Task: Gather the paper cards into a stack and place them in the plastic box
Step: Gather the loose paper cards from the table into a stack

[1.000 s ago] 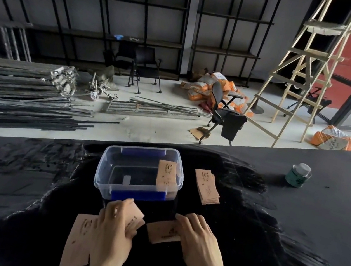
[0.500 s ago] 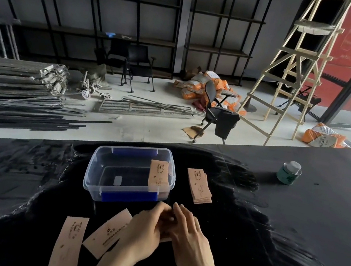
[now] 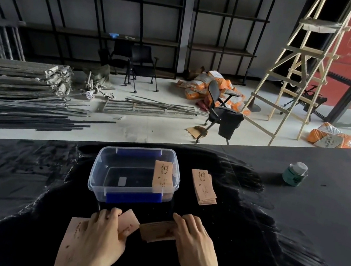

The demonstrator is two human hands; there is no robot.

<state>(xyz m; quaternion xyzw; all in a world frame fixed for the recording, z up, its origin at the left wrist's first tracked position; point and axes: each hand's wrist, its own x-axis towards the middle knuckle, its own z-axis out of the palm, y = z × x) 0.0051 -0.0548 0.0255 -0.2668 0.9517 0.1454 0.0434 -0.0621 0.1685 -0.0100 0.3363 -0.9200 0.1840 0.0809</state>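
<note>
Your left hand (image 3: 100, 233) lies flat, fingers spread, pinning two loose cards (image 3: 130, 223) to the black table (image 3: 294, 220). Your right hand (image 3: 195, 239) presses down on a small stack (image 3: 158, 230); neither hand has pinched anything. Another pile (image 3: 204, 186) sits just right of the plastic box (image 3: 104, 167), which already holds some cards (image 3: 163, 174). Thin, light, slippery paper: I'd slide them together, square the edges, then pinch the long sides.
</note>
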